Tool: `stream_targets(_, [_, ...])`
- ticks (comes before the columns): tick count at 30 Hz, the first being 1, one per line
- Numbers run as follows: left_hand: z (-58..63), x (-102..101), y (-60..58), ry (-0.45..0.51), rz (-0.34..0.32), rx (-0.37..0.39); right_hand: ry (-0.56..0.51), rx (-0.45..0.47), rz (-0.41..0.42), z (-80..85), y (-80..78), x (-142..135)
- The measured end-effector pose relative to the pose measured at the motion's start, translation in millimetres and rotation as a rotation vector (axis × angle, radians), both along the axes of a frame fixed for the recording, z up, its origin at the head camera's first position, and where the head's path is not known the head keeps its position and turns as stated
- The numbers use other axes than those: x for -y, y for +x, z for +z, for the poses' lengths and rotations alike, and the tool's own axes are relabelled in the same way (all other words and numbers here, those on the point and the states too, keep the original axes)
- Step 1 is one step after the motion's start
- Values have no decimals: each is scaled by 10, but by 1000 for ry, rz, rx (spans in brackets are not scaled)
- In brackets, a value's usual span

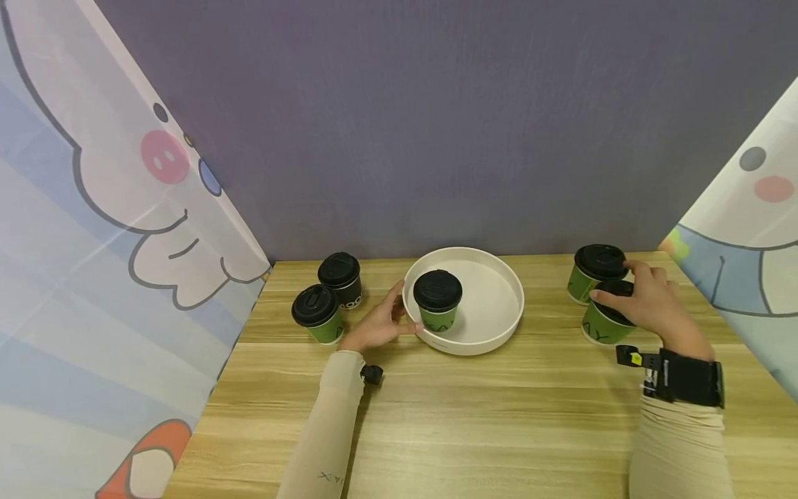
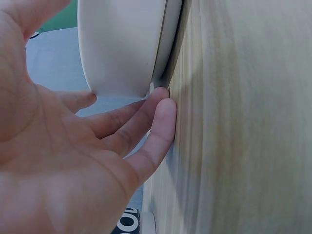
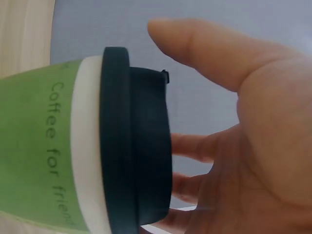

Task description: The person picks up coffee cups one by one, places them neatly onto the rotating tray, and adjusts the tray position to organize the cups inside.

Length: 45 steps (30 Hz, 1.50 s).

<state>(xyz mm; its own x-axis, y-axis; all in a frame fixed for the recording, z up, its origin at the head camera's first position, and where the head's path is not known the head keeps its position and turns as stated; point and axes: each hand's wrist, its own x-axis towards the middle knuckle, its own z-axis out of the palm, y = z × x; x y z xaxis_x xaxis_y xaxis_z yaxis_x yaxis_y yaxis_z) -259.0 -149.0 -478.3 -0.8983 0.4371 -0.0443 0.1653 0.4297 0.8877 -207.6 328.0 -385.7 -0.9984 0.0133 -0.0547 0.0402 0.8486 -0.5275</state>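
A round white tray [image 1: 492,305] holds an upright green paper cup with a black lid [image 1: 438,291] on its left side. My left hand [image 1: 380,322] rests at the tray's left edge, fingers extended; in the left wrist view fingertips [image 2: 163,109] touch or nearly touch the tray's wall [image 2: 122,48]. My right hand [image 1: 654,301] hovers around the lid of the nearer right-hand green cup [image 1: 603,327]. In the right wrist view the thumb [image 3: 195,44] stands apart from that black lid [image 3: 146,146], with other fingers partly hidden behind it.
Just behind the nearer right cup stands another green lidded cup [image 1: 592,267]. To the left are a dark lidded cup [image 1: 341,277] and a green lidded cup [image 1: 319,315], close together. A grey partition [image 1: 436,138] borders the back of the wooden table [image 1: 486,430].
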Motion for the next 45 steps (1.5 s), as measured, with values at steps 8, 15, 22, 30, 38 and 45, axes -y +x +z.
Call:
stream_targets(8, [-1,28,0,-48,16,-16,45,69,-4,-30,-3,-42])
stream_targets(15, [4,28,9,-43,32,-9,62,120,5,-53,4,-66])
stream_targets(22, [-1,29,3,-46,36,-3,33,173,7,-55,9,-71])
stream_targets(30, [-2,47,-14,-67,50,-31,50,172,5,-37,11,-49])
stream_targets(38, [13,61,-1,-63,58,-26,61,152,18,12,6,-51])
stream_targets(45, [16,66,1,-60,65,-13,71,144,23,91,28,-6])
